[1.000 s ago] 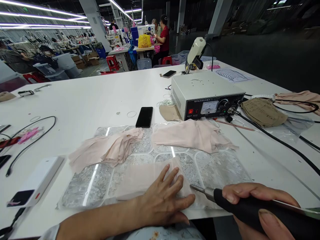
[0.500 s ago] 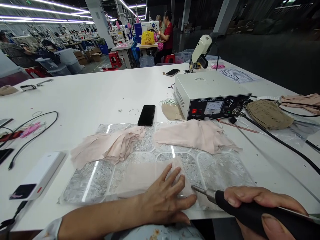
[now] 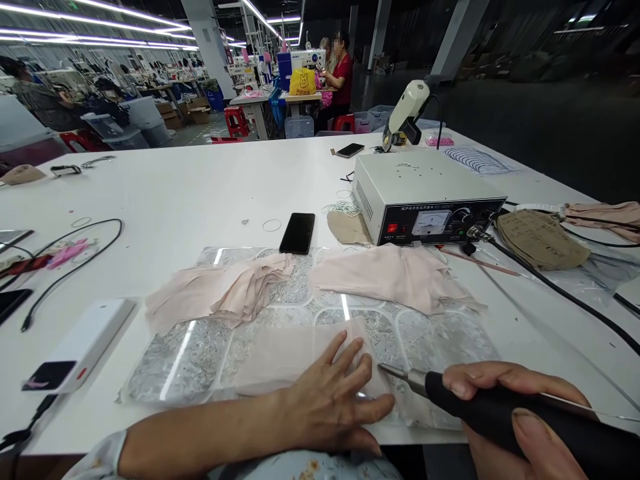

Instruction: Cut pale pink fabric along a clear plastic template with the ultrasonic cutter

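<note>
My left hand (image 3: 337, 393) lies flat with fingers spread on a thin pale pink fabric piece (image 3: 280, 353), pressing it on a clear patterned mat (image 3: 170, 367). In my right hand (image 3: 525, 413) is a black-handled ultrasonic cutter (image 3: 475, 407), its narrow metal tip at the fabric's right edge, near my left fingers. Whether the tip touches the fabric I cannot tell. Behind my left hand, a fanned pile of pink fabric pieces (image 3: 225, 287) lies on the mat's left, and a second pink pile (image 3: 390, 277) on its right.
A grey control box (image 3: 425, 180) with a dial stands at the back right, its black cable (image 3: 560, 287) running along the right side. A phone (image 3: 297, 233) lies behind the mat. At left are a white power bank (image 3: 80, 347) and a loose cable (image 3: 75, 267). People sit farther off.
The cutter's tip has shifted slightly left and up along the fabric's edge, with my right hand following. My left hand stays on the fabric. The view has tilted a little.
</note>
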Available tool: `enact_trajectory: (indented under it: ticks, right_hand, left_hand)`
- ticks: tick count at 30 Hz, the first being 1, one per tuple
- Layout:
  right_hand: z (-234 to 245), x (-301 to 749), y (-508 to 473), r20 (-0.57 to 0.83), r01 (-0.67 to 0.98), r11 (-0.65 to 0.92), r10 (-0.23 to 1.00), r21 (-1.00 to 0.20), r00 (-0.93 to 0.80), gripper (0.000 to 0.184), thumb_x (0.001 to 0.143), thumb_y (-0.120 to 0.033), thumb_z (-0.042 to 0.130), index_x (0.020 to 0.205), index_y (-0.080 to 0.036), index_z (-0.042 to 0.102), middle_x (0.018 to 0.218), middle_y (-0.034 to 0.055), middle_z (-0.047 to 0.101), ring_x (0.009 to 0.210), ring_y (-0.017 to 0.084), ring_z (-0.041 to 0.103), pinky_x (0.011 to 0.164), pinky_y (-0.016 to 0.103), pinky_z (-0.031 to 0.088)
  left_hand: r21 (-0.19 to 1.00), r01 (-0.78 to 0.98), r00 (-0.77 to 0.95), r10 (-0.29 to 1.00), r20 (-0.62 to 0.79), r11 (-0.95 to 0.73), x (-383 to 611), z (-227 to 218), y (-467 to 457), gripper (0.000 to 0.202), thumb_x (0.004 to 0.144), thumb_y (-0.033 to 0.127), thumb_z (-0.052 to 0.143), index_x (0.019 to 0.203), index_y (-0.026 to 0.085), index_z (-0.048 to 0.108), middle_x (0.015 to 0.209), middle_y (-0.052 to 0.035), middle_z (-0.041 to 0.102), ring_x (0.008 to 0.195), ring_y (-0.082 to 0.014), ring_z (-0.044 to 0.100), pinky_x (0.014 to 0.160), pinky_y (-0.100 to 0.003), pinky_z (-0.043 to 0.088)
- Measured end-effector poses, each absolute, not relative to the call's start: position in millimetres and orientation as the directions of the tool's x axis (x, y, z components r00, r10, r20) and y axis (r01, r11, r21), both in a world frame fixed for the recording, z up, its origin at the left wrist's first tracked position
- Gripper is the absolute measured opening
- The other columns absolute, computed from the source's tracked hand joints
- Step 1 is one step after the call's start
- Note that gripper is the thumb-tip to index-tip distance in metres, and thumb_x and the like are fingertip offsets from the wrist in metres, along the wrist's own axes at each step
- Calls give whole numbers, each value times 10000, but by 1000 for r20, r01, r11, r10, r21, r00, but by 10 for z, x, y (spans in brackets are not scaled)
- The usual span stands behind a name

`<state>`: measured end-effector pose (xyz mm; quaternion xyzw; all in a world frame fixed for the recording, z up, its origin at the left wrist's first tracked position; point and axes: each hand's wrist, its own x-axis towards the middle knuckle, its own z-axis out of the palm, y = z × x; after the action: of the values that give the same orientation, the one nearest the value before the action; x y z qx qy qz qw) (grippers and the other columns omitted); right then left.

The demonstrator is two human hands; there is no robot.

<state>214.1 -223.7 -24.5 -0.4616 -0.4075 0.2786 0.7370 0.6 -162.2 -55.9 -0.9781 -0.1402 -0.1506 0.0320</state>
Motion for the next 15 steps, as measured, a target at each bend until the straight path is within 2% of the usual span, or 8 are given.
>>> enact_trajectory:
  ticks: [3,9,12,15]
  right_hand:
    - [-214,2132,-2181,413,43,453,763,-890,498,155,807,-327,630,880,-211,556,741,13,626,626,175,626,583,354,581]
    - [-131,2114,-2151,432,106,440,760,-892,485,97,821,-280,620,818,-211,551,694,9,649,603,180,650,568,353,591]
    - [-126,2095,-2127,433,69,461,759,-885,487,94,804,-266,630,816,-205,559,688,7,640,576,174,634,545,357,587]
    - [-250,2143,-2187,378,-23,472,733,-881,565,106,780,-257,624,852,-205,566,725,6,610,602,164,610,555,361,580]
  left_hand:
    - [-19,284,917,266,297,-959,6,-551,-1615,689,832,742,528,1341,278,494,1223,-149,557,1260,-398,470,1056,-608,346]
    - [-1,278,918,266,293,-961,12,-558,-1616,671,842,725,535,1336,271,507,1224,-158,562,1249,-408,487,1054,-616,353]
    - [31,276,927,274,255,-961,19,-521,-1613,641,851,696,556,1331,274,523,1238,-162,566,1262,-413,483,1059,-613,351]
    - [120,285,930,305,207,-951,-53,-435,-1586,564,900,638,539,1342,288,526,1310,-151,549,1298,-373,470,1089,-575,344]
